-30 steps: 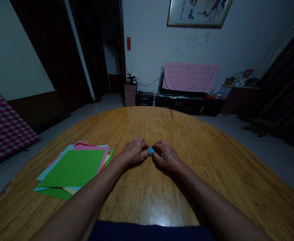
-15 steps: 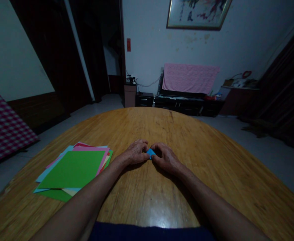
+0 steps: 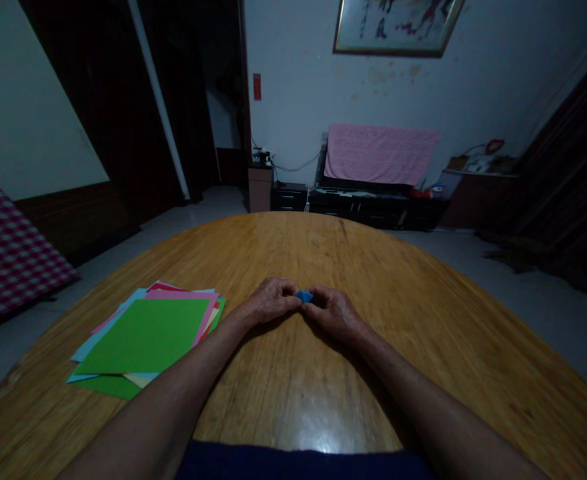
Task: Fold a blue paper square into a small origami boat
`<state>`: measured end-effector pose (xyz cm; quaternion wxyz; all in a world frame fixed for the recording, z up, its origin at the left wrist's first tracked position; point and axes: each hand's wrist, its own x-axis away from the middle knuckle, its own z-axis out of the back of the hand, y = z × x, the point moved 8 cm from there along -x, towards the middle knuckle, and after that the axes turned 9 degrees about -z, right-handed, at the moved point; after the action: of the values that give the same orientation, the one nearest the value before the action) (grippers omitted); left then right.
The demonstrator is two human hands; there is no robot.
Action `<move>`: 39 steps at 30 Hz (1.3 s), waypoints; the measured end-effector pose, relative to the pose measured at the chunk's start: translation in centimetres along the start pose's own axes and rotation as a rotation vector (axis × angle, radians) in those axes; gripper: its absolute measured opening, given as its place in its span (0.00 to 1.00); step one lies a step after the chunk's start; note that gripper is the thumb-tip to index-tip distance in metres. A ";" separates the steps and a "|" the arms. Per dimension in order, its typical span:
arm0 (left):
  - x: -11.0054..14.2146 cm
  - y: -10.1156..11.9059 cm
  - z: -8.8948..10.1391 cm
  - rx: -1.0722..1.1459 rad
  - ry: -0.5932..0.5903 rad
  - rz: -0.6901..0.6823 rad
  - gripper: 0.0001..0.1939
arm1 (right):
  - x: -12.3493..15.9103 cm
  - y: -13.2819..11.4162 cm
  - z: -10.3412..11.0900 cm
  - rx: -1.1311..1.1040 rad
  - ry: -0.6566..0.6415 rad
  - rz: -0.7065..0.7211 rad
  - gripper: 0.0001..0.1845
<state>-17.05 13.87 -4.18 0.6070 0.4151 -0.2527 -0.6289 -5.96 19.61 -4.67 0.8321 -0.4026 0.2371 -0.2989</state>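
A small piece of folded blue paper (image 3: 304,297) is pinched between my two hands over the middle of the table. My left hand (image 3: 275,300) grips its left side with thumb and fingers closed. On the right side, my right hand (image 3: 334,311) holds it between thumb and forefinger. The fingertips cover part of the paper, so its full folded shape is hidden. To the left of my left forearm lies a stack of coloured paper sheets (image 3: 146,337), a green one on top, with pink, light blue, red and cream edges showing.
The round wooden table (image 3: 423,373) has its far edge before a low black cabinet (image 3: 358,203). A pink cloth (image 3: 381,153) drapes over something on that cabinet. A red-checked cloth (image 3: 13,253) hangs at the left.
The blue paper has tilted up and shifted slightly right and away from me, with less of its face showing. Both hands have moved a little with it.
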 end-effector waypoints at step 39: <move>0.3 0.2 -0.2 0.537 0.073 0.123 0.08 | 0.5 -0.7 -0.7 -0.285 -0.113 -0.205 0.13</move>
<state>-16.74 13.53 -4.14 0.5213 0.5673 -0.4128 -0.4858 -6.27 18.56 -4.57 0.7438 -0.5547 0.1876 -0.3224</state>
